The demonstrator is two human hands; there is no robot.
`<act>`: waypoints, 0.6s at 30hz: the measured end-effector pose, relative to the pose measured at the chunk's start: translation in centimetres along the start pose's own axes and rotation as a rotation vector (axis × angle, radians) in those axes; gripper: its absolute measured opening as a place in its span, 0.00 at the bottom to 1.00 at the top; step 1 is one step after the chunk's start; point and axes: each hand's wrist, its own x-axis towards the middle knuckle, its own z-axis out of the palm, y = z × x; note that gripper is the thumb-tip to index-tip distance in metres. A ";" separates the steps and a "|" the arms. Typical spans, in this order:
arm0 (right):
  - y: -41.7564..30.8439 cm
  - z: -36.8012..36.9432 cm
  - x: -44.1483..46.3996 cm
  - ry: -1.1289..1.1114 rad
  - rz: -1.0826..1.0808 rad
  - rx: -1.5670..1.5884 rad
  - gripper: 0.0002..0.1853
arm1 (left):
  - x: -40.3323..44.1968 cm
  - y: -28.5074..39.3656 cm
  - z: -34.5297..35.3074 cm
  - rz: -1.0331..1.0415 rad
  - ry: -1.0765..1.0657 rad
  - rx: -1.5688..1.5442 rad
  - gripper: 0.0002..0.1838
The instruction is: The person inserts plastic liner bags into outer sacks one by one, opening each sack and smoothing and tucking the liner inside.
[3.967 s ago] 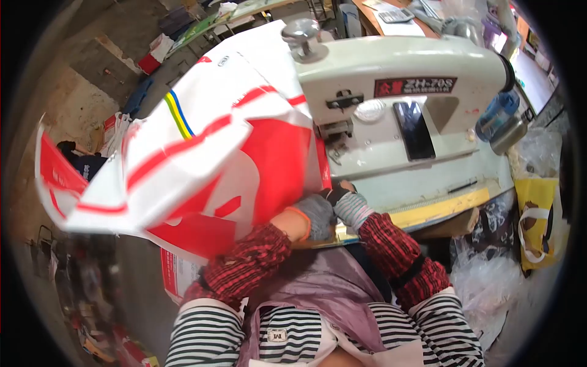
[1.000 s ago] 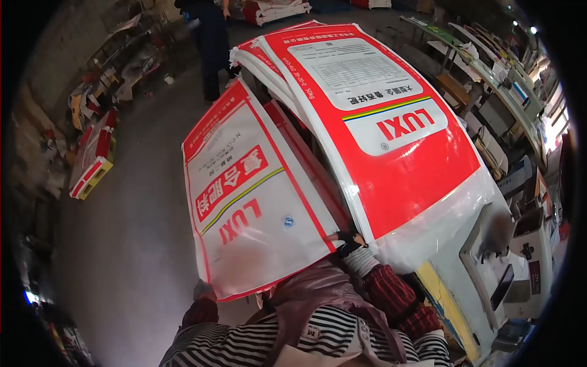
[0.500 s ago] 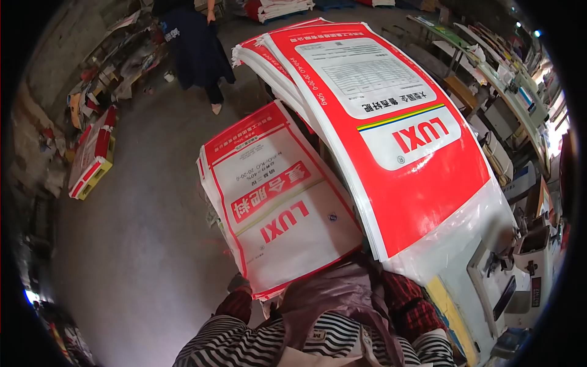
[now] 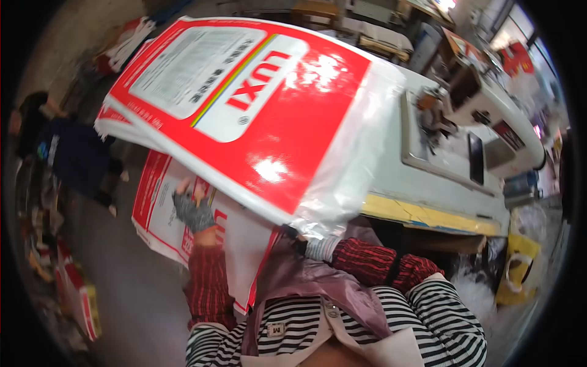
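Left hand (image 4: 194,209), partly open, is over the lower bag (image 4: 247,244), left of centre; right hand (image 4: 298,240) meets the bag stack's (image 4: 281,137) near corner, grip unclear. Stacked bags overlap the surface (image 4: 394,183), their number uncountable.

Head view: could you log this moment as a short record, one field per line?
left hand: grey-gloved, over the lower sack; contact unclear
right hand: dark-gloved, at the upper sacks' near edge; grip unclear
print: LUXI, on red and white
right side: sewing machine, phone on its base
far left: person in dark clothes
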 end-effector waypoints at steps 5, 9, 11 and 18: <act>-0.7 -3.3 -3.7 -0.234 -0.129 0.166 0.16 | -1.9 15.4 14.8 0.709 -0.418 -0.027 0.13; -0.4 -10.0 -6.7 -0.130 -0.271 0.714 0.16 | -6.1 20.0 21.8 0.797 -0.556 0.133 0.16; 1.9 -12.2 -7.4 -0.025 -0.149 0.749 0.14 | -6.6 19.7 23.8 0.711 -0.588 0.268 0.15; 7.1 -19.3 -7.6 0.680 0.074 0.945 0.12 | -5.6 17.9 24.0 0.374 -0.813 0.255 0.13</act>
